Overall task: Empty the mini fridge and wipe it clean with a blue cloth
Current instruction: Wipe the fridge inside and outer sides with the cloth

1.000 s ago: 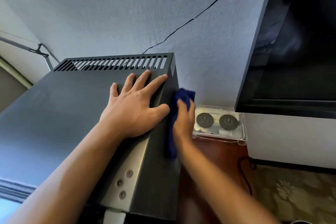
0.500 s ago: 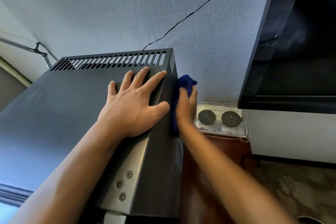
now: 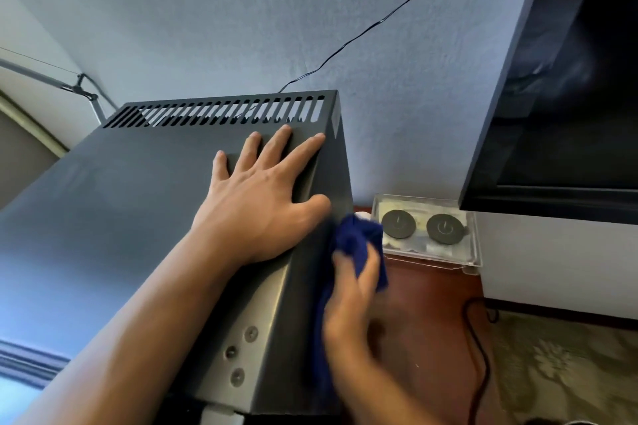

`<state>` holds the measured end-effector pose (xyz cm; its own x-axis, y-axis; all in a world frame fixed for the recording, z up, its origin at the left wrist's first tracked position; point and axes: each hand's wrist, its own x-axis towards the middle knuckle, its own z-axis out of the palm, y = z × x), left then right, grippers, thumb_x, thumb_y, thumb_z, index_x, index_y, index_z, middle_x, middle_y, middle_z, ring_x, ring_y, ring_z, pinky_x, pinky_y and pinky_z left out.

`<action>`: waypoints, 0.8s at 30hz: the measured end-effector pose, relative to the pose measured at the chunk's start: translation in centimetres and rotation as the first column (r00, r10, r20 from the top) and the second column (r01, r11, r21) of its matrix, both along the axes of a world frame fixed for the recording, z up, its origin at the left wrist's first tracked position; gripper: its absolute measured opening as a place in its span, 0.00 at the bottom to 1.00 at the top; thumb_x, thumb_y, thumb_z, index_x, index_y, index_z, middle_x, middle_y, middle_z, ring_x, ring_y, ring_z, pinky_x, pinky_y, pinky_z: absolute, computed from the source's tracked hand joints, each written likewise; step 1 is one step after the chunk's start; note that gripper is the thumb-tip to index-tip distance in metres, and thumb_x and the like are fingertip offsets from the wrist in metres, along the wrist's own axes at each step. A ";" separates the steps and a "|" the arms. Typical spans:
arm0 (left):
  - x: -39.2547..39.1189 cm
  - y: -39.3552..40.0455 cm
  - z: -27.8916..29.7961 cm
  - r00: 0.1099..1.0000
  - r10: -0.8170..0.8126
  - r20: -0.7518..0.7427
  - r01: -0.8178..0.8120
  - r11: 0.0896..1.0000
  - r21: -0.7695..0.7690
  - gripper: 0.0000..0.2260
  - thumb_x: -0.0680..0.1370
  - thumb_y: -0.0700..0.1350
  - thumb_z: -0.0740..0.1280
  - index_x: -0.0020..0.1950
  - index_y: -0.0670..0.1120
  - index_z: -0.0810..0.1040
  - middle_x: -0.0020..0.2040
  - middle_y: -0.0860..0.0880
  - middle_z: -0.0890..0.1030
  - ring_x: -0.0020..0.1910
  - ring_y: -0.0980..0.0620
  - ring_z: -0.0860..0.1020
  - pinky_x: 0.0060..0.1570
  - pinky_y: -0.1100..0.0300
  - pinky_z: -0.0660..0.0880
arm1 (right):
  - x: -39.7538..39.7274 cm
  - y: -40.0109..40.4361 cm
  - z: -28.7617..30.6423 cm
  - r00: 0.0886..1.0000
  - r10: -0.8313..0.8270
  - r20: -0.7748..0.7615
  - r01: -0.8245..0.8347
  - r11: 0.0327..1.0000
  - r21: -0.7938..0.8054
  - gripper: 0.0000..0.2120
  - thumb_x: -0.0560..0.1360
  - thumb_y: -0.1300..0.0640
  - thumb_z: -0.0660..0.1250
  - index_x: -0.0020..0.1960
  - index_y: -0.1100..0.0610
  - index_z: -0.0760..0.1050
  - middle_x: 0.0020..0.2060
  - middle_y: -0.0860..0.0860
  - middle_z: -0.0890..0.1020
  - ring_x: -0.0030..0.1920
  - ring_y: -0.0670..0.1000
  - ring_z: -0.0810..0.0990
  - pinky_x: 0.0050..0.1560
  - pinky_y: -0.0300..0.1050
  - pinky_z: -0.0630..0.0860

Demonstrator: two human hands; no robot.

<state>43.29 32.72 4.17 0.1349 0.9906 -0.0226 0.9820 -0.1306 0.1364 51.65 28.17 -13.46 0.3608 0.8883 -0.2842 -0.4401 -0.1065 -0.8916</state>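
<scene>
Room: a blue-grey wall [image 3: 241, 10] stands behind everything, with a thin black cable [image 3: 379, 22] running slantwise across it; a dark screen [image 3: 569, 97] hangs at the far right above a patterned carpet [image 3: 559, 366].
Surface: a reddish wooden tabletop [image 3: 424, 304] shows to the right of the fridge.
Fridge: the dark grey mini fridge [image 3: 121, 200] fills the left and middle, seen from above, with a row of vent slots [image 3: 214, 112] along its back edge and three screws [image 3: 238, 352] on a paler plate near the front corner.
Left hand: the left hand [image 3: 262, 193] lies flat on the fridge top, fingers spread wide, holding nothing.
Right hand: the right hand [image 3: 352, 290], blurred, grips the blue cloth [image 3: 355, 241] and presses it against the right side of the fridge.
Container: a clear plastic box [image 3: 473, 252] sits on the tabletop against the wall, just right of the cloth, with two round dark discs [image 3: 398, 223] bearing power symbols inside it; the pale items beneath them are too unclear to name.
</scene>
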 end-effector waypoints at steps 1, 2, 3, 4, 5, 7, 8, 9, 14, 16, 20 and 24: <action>0.0 0.0 0.0 1.000 -0.002 0.003 0.002 1.000 0.002 0.40 0.66 0.69 0.49 0.78 0.72 0.44 0.84 0.58 0.46 0.82 0.52 0.42 0.79 0.38 0.41 | 0.8 4.0 0.0 0.999 0.005 0.042 -0.004 1.000 -0.018 0.34 0.64 0.37 0.65 0.68 0.48 0.73 0.63 0.53 0.78 0.65 0.56 0.77 0.70 0.61 0.70; 0.1 0.0 0.0 1.000 -0.006 0.006 0.006 1.000 0.004 0.40 0.65 0.69 0.48 0.78 0.72 0.44 0.84 0.58 0.46 0.82 0.52 0.42 0.79 0.38 0.41 | 1.6 7.5 0.5 0.993 0.018 0.114 -0.011 0.998 -0.063 0.34 0.65 0.36 0.62 0.67 0.50 0.72 0.62 0.54 0.79 0.64 0.57 0.77 0.68 0.61 0.70; 0.1 0.0 0.0 1.000 -0.008 0.008 0.008 1.000 0.006 0.40 0.65 0.69 0.48 0.78 0.72 0.44 0.84 0.58 0.46 0.82 0.52 0.42 0.78 0.37 0.41 | 2.2 11.4 0.9 0.985 0.036 0.170 -0.015 0.993 -0.120 0.32 0.66 0.36 0.61 0.66 0.51 0.72 0.61 0.55 0.79 0.61 0.59 0.78 0.67 0.61 0.72; 0.1 0.0 0.1 1.000 -0.009 0.010 0.009 1.000 0.008 0.40 0.65 0.69 0.48 0.78 0.72 0.44 0.84 0.58 0.47 0.82 0.52 0.42 0.78 0.37 0.42 | 2.6 14.9 1.1 0.983 0.056 0.175 -0.024 0.984 -0.178 0.29 0.69 0.37 0.61 0.65 0.51 0.72 0.59 0.56 0.80 0.59 0.60 0.79 0.65 0.60 0.73; 0.1 0.0 0.1 1.000 -0.009 0.011 0.008 1.000 0.011 0.40 0.65 0.69 0.48 0.78 0.72 0.45 0.84 0.58 0.47 0.82 0.52 0.42 0.78 0.37 0.42 | 2.9 18.0 1.1 0.981 0.079 0.177 -0.041 0.977 -0.209 0.27 0.71 0.39 0.61 0.65 0.52 0.72 0.58 0.56 0.80 0.58 0.61 0.79 0.64 0.60 0.74; 0.2 0.0 0.2 1.000 -0.013 0.012 0.013 1.000 0.008 0.40 0.65 0.69 0.49 0.78 0.73 0.45 0.84 0.57 0.47 0.82 0.52 0.43 0.78 0.36 0.42 | 4.0 22.8 1.7 0.967 0.185 0.177 -0.140 0.961 -0.240 0.22 0.74 0.45 0.61 0.63 0.56 0.75 0.54 0.57 0.81 0.55 0.60 0.80 0.62 0.60 0.76; 0.2 -0.1 0.2 1.000 -0.017 0.010 0.016 1.000 0.005 0.39 0.66 0.69 0.50 0.78 0.73 0.46 0.84 0.57 0.47 0.82 0.52 0.43 0.78 0.36 0.42 | 4.4 24.2 1.7 0.962 0.219 0.163 -0.179 0.957 -0.231 0.19 0.75 0.47 0.61 0.60 0.56 0.78 0.51 0.56 0.81 0.54 0.60 0.80 0.62 0.60 0.77; 0.2 -0.1 0.3 1.000 -0.018 0.011 0.018 1.000 0.001 0.39 0.66 0.68 0.50 0.78 0.73 0.46 0.84 0.58 0.47 0.82 0.52 0.43 0.78 0.36 0.42 | 4.5 24.6 1.8 0.952 0.247 0.180 -0.205 0.953 -0.223 0.17 0.75 0.48 0.61 0.56 0.55 0.79 0.50 0.55 0.82 0.53 0.59 0.81 0.62 0.59 0.78; 0.0 0.1 0.4 0.999 -0.013 0.030 0.014 1.000 -0.016 0.39 0.65 0.69 0.51 0.77 0.74 0.47 0.84 0.58 0.49 0.82 0.52 0.44 0.78 0.36 0.42 | 3.4 18.3 0.6 0.898 0.113 0.426 -0.097 0.994 -0.058 0.18 0.77 0.43 0.57 0.65 0.46 0.72 0.58 0.52 0.78 0.56 0.55 0.78 0.61 0.58 0.76; -0.1 0.2 0.4 1.000 -0.011 0.029 0.012 1.000 -0.014 0.39 0.65 0.69 0.52 0.77 0.74 0.49 0.83 0.58 0.50 0.82 0.51 0.45 0.78 0.37 0.43 | 2.8 13.9 0.1 0.893 0.006 0.450 -0.013 1.000 0.012 0.23 0.77 0.43 0.60 0.70 0.48 0.69 0.62 0.53 0.74 0.60 0.56 0.76 0.61 0.57 0.74; 0.0 0.3 0.2 1.000 -0.003 0.017 0.003 1.000 0.005 0.37 0.68 0.67 0.57 0.78 0.73 0.52 0.83 0.57 0.52 0.83 0.49 0.48 0.78 0.36 0.46 | 1.0 1.2 -0.2 0.943 -0.033 0.333 -0.023 0.986 0.164 0.26 0.72 0.38 0.62 0.68 0.44 0.70 0.62 0.46 0.73 0.62 0.46 0.73 0.63 0.41 0.67; 0.0 -0.2 0.4 1.000 0.010 0.010 -0.011 0.999 0.036 0.36 0.69 0.67 0.57 0.78 0.71 0.55 0.83 0.57 0.55 0.82 0.48 0.52 0.78 0.36 0.49 | 2.0 -9.3 -1.9 0.954 0.151 0.261 -0.195 0.969 0.152 0.17 0.69 0.39 0.68 0.58 0.37 0.74 0.54 0.43 0.83 0.56 0.44 0.81 0.59 0.44 0.74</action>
